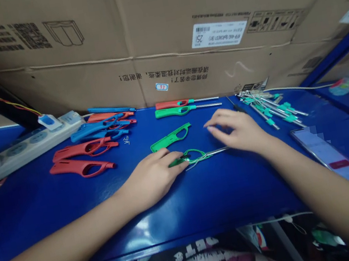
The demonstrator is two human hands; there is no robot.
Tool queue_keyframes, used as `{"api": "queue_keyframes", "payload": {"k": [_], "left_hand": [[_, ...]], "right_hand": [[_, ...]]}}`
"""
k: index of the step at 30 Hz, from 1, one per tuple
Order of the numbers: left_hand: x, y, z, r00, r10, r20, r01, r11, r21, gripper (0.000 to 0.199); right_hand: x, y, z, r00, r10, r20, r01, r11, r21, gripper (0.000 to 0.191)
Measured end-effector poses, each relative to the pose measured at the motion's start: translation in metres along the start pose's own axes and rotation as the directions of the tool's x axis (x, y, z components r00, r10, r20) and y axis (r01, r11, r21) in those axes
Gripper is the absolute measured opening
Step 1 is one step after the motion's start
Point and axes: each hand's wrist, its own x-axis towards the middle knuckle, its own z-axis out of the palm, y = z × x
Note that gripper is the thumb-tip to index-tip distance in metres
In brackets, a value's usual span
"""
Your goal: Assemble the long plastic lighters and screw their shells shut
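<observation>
My left hand is closed on the handle end of a green lighter shell, holding it low over the blue table. A metal rod extends from that shell to the right. My right hand is above the rod's tip, its thumb and forefinger apart and nothing visible between them. Behind my left hand lies another green shell half. Farther back are a red lighter and a green lighter, both with metal rods.
Red shells and blue shells lie at the left, near small screws and a power strip. Metal rods with teal parts and a phone are at the right. A cardboard box stands behind.
</observation>
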Motion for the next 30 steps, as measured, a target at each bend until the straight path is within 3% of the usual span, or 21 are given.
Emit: {"api": "queue_keyframes", "payload": {"k": [2, 4, 7, 9, 10, 15, 19, 25, 30], "left_hand": [[0.000, -0.003, 0.001, 0.999, 0.021, -0.028, -0.021, 1.000, -0.007, 0.032], [0.001, -0.005, 0.002, 0.998, 0.034, -0.051, -0.035, 0.999, -0.015, 0.033], [0.001, -0.007, 0.002, 0.996, 0.041, -0.075, -0.043, 0.999, -0.028, 0.033], [0.000, -0.009, 0.002, 0.995, 0.042, -0.087, -0.046, 0.998, -0.048, 0.032], [0.000, -0.010, 0.003, 0.995, 0.044, -0.095, -0.050, 0.997, -0.061, 0.032], [-0.002, -0.016, 0.006, 0.988, 0.061, -0.142, -0.076, 0.991, -0.108, 0.031], [-0.001, -0.014, 0.006, 0.986, 0.047, -0.159, -0.066, 0.991, -0.116, 0.031], [0.002, -0.010, 0.004, 0.987, 0.027, -0.158, -0.051, 0.987, -0.155, 0.030], [0.002, -0.010, 0.004, 0.991, 0.016, -0.136, -0.039, 0.985, -0.168, 0.030]], "right_hand": [[0.002, 0.026, -0.006, 0.978, 0.141, -0.156, -0.165, 0.974, -0.152, 0.020], [0.001, 0.053, -0.014, 0.933, 0.296, -0.204, -0.348, 0.888, -0.301, 0.025], [-0.007, 0.087, -0.023, 0.779, 0.587, -0.220, -0.610, 0.627, -0.485, 0.032], [-0.013, 0.102, -0.026, 0.662, 0.721, -0.205, -0.691, 0.481, -0.540, 0.038], [-0.015, 0.108, -0.026, 0.628, 0.751, -0.202, -0.707, 0.443, -0.552, 0.040], [-0.019, 0.121, -0.024, 0.619, 0.742, -0.258, -0.743, 0.447, -0.498, 0.041], [-0.019, 0.124, -0.025, 0.572, 0.770, -0.284, -0.792, 0.427, -0.437, 0.038], [-0.019, 0.128, -0.026, 0.616, 0.718, -0.325, -0.780, 0.496, -0.382, 0.028], [-0.020, 0.134, -0.026, 0.597, 0.738, -0.316, -0.795, 0.489, -0.359, 0.027]]}}
